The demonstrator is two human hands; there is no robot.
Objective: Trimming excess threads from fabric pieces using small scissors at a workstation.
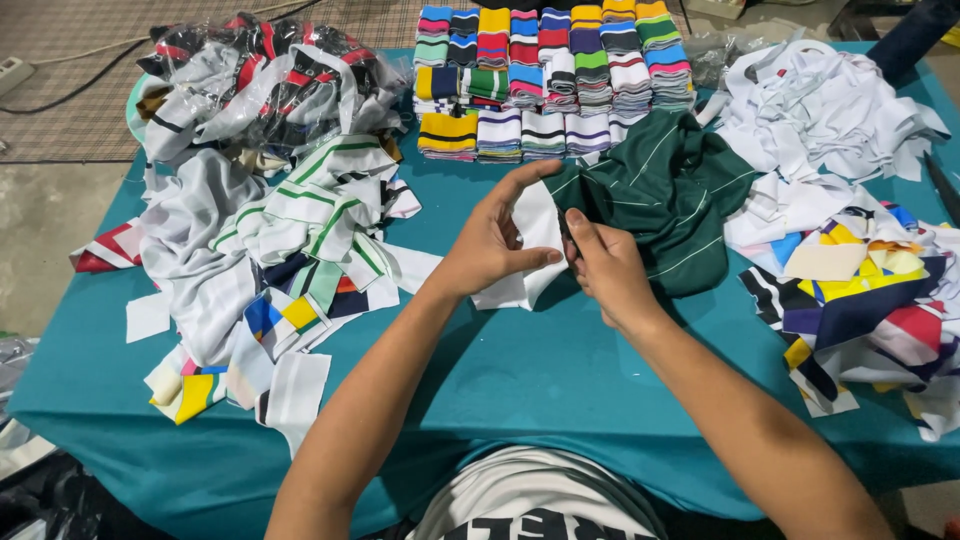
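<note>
At frame centre, left hand (490, 245) pinches a white fabric piece (528, 255); right hand (605, 270) grips the dark green striped garment (665, 200) where both meet. Both rest on the teal-covered bench (520, 370). Folded striped knit collars (550, 75) stacked at upper centre; white fabric scraps (820, 110) upper right.

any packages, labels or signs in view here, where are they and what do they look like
Clear plastic bags: far left of the table, crumpled and shiny, holding white, red and black fabric pieces.
Clear plastic wrap: far edge, right of the striped stacks, crumpled and see-through.
Shirt print: bottom edge, dark letters on the person's white shirt.
No signs or screens show.
</note>
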